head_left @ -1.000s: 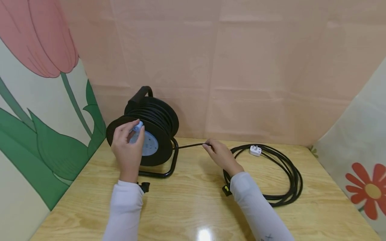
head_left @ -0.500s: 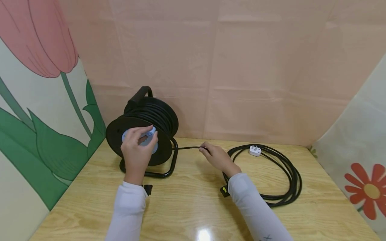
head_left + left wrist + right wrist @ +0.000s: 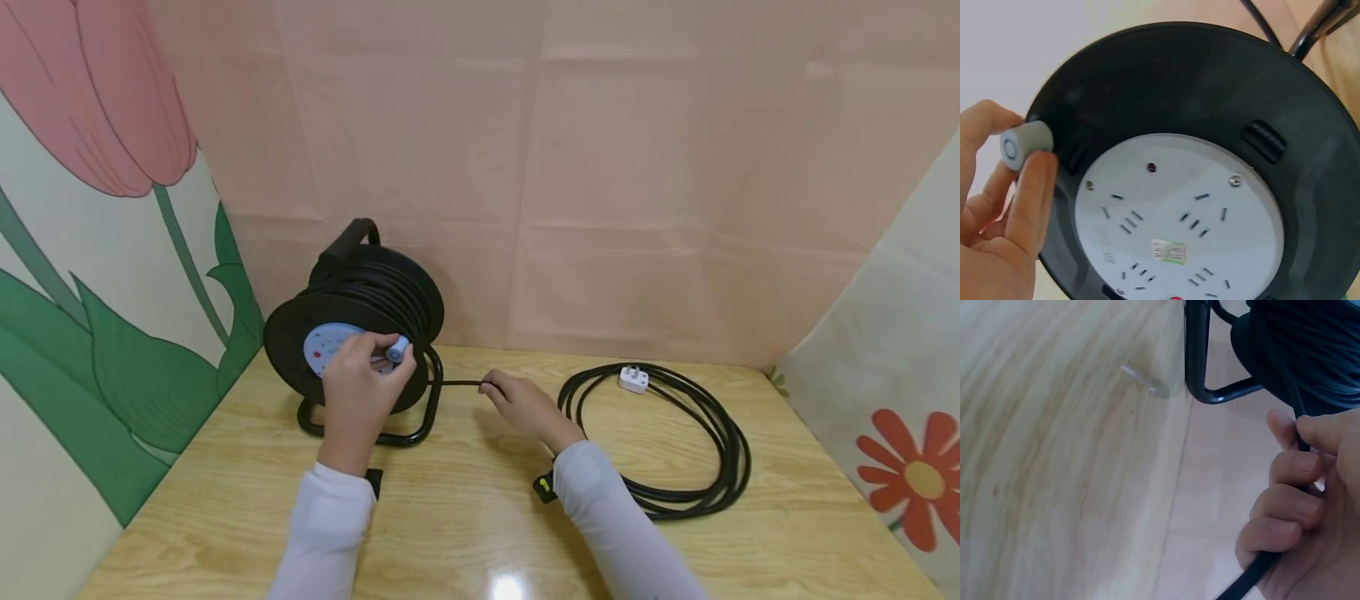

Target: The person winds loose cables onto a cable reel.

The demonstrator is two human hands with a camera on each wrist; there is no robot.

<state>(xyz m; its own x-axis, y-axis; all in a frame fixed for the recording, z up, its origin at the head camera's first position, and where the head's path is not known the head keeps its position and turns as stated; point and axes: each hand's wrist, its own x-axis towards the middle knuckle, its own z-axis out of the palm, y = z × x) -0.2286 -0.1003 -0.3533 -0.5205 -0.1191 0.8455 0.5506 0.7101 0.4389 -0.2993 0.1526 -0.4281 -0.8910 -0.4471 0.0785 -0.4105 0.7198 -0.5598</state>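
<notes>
A black cable reel (image 3: 300, 312) with a blue socket panel (image 3: 324, 343) stands on its tubular frame at the left of the table. My left hand (image 3: 358, 383) pinches the blue winding knob (image 3: 397, 348) at the right side of the reel's face. In the left wrist view the knob (image 3: 1032, 140) sits between thumb and fingers by the rim. To the right of the reel, my right hand (image 3: 521, 404) grips the black cable (image 3: 461, 382) that runs from the drum. The right wrist view shows curled fingers around the cable (image 3: 1250, 575).
Loose coils of black cable (image 3: 738, 450) lie on the wooden table (image 3: 450, 517) at the right. A white plug (image 3: 633, 379) rests on the coil's far side. A pink cloth (image 3: 600, 167) hangs behind, and printed flower panels flank both sides.
My left hand has carried the knob down and to the right around the reel's face, turning the drum. My right hand has shifted left and slightly nearer with the cable.
</notes>
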